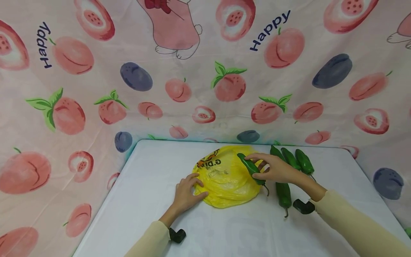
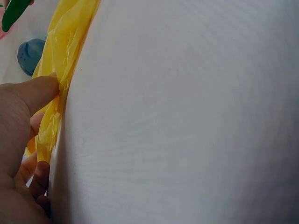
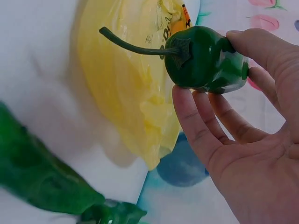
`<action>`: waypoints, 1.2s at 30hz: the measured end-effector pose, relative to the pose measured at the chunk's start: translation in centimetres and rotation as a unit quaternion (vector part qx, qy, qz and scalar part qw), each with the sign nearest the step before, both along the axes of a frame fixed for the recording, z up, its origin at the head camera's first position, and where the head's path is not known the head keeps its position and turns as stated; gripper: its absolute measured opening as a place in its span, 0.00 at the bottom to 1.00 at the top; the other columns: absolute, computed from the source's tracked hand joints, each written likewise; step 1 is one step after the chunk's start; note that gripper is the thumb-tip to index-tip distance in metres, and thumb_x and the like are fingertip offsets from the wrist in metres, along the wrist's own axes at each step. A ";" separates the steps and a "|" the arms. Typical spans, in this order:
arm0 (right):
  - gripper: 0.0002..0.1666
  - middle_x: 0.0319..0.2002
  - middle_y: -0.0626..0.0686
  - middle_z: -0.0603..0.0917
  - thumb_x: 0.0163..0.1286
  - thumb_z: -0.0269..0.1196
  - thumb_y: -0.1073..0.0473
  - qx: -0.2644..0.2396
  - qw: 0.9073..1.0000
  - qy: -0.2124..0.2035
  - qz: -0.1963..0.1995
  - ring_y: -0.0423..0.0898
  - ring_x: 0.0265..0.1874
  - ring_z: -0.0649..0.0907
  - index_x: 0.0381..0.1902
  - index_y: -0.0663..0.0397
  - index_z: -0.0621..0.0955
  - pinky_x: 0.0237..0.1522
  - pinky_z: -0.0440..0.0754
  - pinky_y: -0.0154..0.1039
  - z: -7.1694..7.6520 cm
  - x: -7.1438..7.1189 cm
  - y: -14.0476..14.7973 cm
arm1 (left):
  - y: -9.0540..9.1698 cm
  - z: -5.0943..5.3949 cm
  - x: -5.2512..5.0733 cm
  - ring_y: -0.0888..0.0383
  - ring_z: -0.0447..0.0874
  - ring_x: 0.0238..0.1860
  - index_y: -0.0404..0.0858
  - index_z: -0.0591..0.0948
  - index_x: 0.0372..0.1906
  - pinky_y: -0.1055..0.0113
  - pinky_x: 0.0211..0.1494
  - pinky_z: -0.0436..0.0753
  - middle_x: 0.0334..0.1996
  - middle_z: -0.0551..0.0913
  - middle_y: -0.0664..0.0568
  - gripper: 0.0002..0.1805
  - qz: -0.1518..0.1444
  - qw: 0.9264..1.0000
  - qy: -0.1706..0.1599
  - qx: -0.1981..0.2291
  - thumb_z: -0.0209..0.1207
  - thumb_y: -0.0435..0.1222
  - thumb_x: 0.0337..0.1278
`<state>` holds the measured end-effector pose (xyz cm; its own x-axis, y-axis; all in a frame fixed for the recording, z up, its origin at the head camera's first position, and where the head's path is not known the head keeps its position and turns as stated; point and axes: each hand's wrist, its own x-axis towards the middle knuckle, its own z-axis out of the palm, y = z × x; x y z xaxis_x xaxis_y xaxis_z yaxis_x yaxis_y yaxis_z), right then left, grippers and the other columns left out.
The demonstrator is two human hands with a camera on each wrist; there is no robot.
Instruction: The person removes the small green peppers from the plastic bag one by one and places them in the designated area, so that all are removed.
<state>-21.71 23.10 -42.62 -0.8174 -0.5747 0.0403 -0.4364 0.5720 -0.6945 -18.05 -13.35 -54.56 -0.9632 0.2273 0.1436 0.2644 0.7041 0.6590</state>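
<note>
My right hand [image 1: 274,168] pinches a long green chili pepper [image 1: 249,167] between thumb and fingers, above the right part of a yellow plastic bag [image 1: 224,185]. In the right wrist view the pepper [image 3: 198,58] points its curved stem towards the camera. With fingers spread, my left hand [image 1: 187,194] rests on the bag's left edge. The left wrist view shows its thumb [image 2: 44,91] against the crumpled yellow plastic [image 2: 65,42], other fingers bent lower down. The bag lies rather flat, dark print on top; what is inside it is hidden.
Several more green peppers lie on the white table [image 1: 144,178] right of the bag, one pepper [image 1: 283,196] nearer the front and another pepper [image 1: 304,161] farther back. The right forearm passes over part of them. A fruit-patterned cloth [image 1: 192,89] hangs behind the table.
</note>
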 end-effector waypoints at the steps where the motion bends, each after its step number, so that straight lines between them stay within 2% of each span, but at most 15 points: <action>1: 0.36 0.57 0.59 0.81 0.65 0.74 0.60 0.001 1.000 0.000 -0.003 0.49 0.44 0.85 0.69 0.49 0.75 0.41 0.86 0.39 0.0 0.2 0.2 | 0.0 0.0 0.0 0.47 0.73 0.59 0.51 0.82 0.40 0.55 0.50 0.63 0.69 0.75 0.50 0.15 0.000 1.000 0.001 0.000 0.74 0.51 0.54; 12: 0.36 0.56 0.60 0.82 0.64 0.75 0.57 -0.011 1.000 0.010 -0.025 0.47 0.41 0.85 0.69 0.50 0.76 0.40 0.86 0.39 -0.1 1.9 3.2 | 0.0 0.0 0.1 0.46 0.73 0.59 0.51 0.83 0.40 0.52 0.52 0.64 0.69 0.75 0.49 0.15 0.000 1.000 -0.003 0.004 0.73 0.51 0.54; 19: 0.36 0.58 0.60 0.81 0.64 0.75 0.56 -0.012 0.999 -0.003 -0.053 0.47 0.42 0.84 0.69 0.49 0.76 0.40 0.85 0.35 -0.2 3.0 4.8 | -0.1 0.0 0.1 0.46 0.73 0.60 0.51 0.83 0.40 0.52 0.52 0.64 0.69 0.75 0.49 0.15 -0.001 1.000 0.001 0.001 0.73 0.51 0.54; 26: 0.35 0.57 0.56 0.82 0.64 0.75 0.54 -0.020 0.997 -0.008 -0.069 0.49 0.43 0.83 0.68 0.47 0.76 0.40 0.85 0.36 -0.1 4.4 6.2 | -0.1 0.0 0.1 0.46 0.73 0.59 0.51 0.82 0.40 0.51 0.53 0.64 0.69 0.75 0.49 0.15 0.000 1.000 0.001 0.003 0.73 0.51 0.54; 30: 0.35 0.57 0.55 0.82 0.65 0.74 0.55 -0.032 0.997 -0.007 -0.071 0.47 0.43 0.83 0.68 0.49 0.76 0.39 0.86 0.37 -0.2 5.2 7.0 | -0.1 0.0 0.2 0.46 0.73 0.60 0.51 0.82 0.40 0.51 0.53 0.64 0.69 0.75 0.49 0.15 0.001 1.000 -0.001 0.003 0.73 0.51 0.54; 36: 0.36 0.60 0.57 0.80 0.64 0.75 0.54 -0.034 0.994 -0.006 -0.102 0.43 0.42 0.83 0.68 0.47 0.76 0.39 0.86 0.37 -0.9 6.3 8.3 | 0.0 0.2 0.2 0.46 0.73 0.59 0.51 0.82 0.40 0.52 0.52 0.64 0.69 0.75 0.49 0.15 -0.001 1.000 0.003 0.003 0.74 0.51 0.54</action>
